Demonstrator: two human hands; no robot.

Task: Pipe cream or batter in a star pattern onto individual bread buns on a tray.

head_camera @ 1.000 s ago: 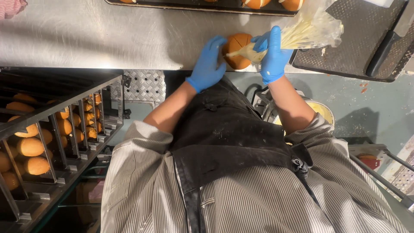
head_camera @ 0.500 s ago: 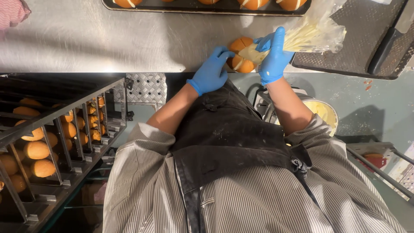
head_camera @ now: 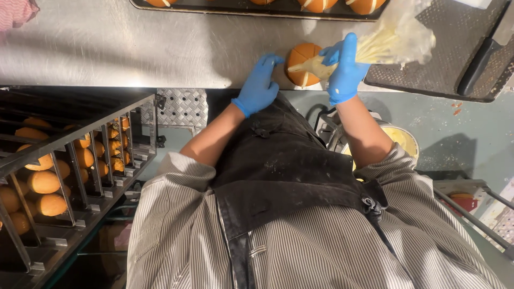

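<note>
Bun: round, orange-brown, scored into wedges by pale lines; lies on the steel tabletop at its near edge, between the two hands.
Bag: clear piping bag of pale cream; long axis runs from the crumpled wide end at far right down to the tip at near left, the tip pointing left onto the bun's right side.
Right hand: blue-gloved; grip closed round the bag's narrow part, fingers wrapped over it, just right of the bun; whether the glove touches the bun cannot be told.
Left hand: blue-gloved; grip open, fingers spread and slack, holding nothing; rests at the tabletop's near edge just left of the bun, fingertips close to it but apart.
Tray: dark, at the far edge, carrying more buns with pale lines.
Mat: dark perforated sheet at right, under the bag's wide end.
Rack: metal, at near left, shelves holding plain buns.
Tub: of yellow cream, below the tabletop, beside the right forearm.
</note>
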